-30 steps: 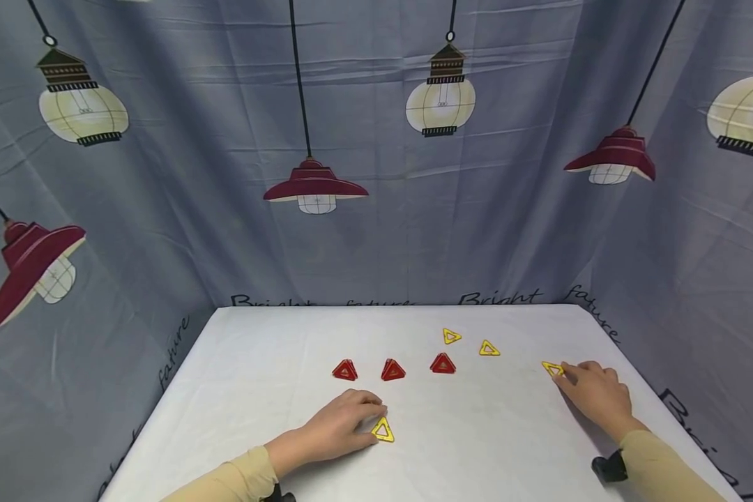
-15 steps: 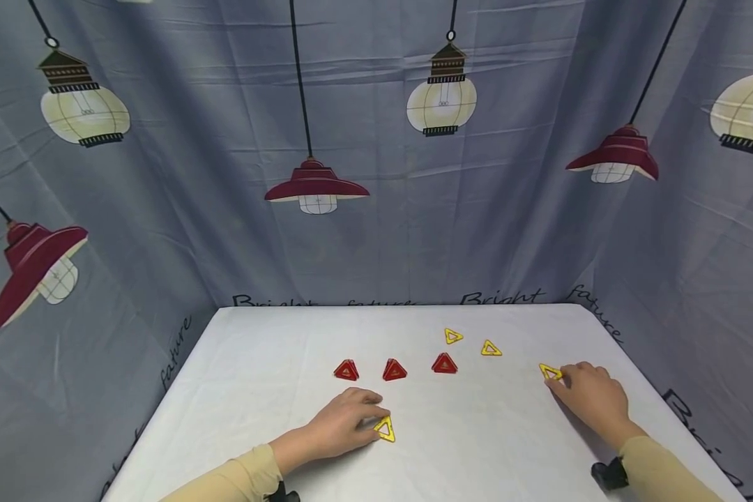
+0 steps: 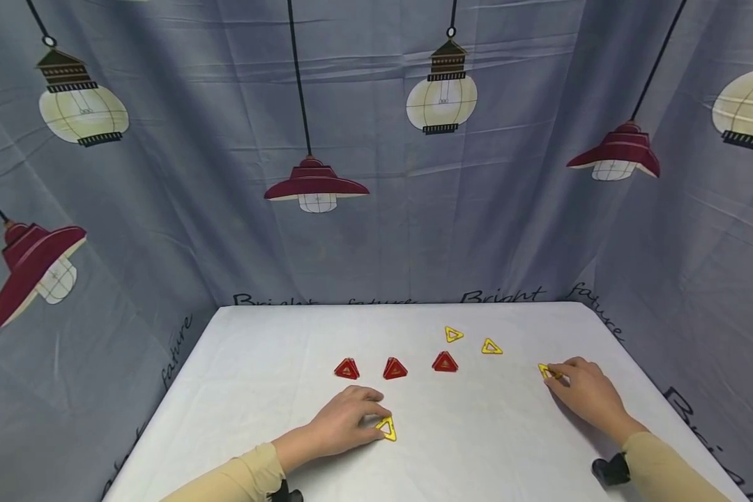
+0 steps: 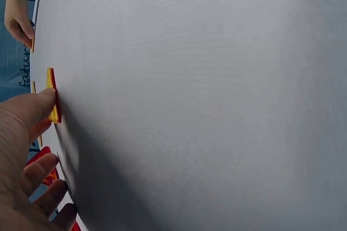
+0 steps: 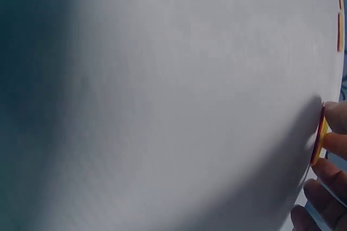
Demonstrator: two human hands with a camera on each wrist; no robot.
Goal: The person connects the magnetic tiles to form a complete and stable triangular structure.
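My left hand (image 3: pixel 348 422) pinches a flat yellow triangle tile (image 3: pixel 392 435) by its left side, near the front middle of the white table. In the left wrist view the thumb lies on this tile's edge (image 4: pixel 55 114), and the other fingers spread below. At the right side my right hand (image 3: pixel 588 394) pinches another yellow triangle tile (image 3: pixel 542 367); part of it is hidden by the fingers. The right wrist view has that tile edge-on (image 5: pixel 317 148), thumb and fingertips against it. Three red triangle pieces (image 3: pixel 346 369) (image 3: pixel 395 369) (image 3: pixel 445 362) form a row beyond the left hand.
Two more yellow triangle tiles (image 3: pixel 459 335) (image 3: pixel 492 351) lie farther back, right of the middle. The white table (image 3: pixel 276 348) ends against a grey-blue curtain (image 3: pixel 376 251) printed with lamps. A dark device (image 3: pixel 611 469) is strapped to the right wrist.
The right hand has slid slightly left with its tile, its fingers now covering more of it. The left hand and its tile have barely shifted. The red pieces stay put.
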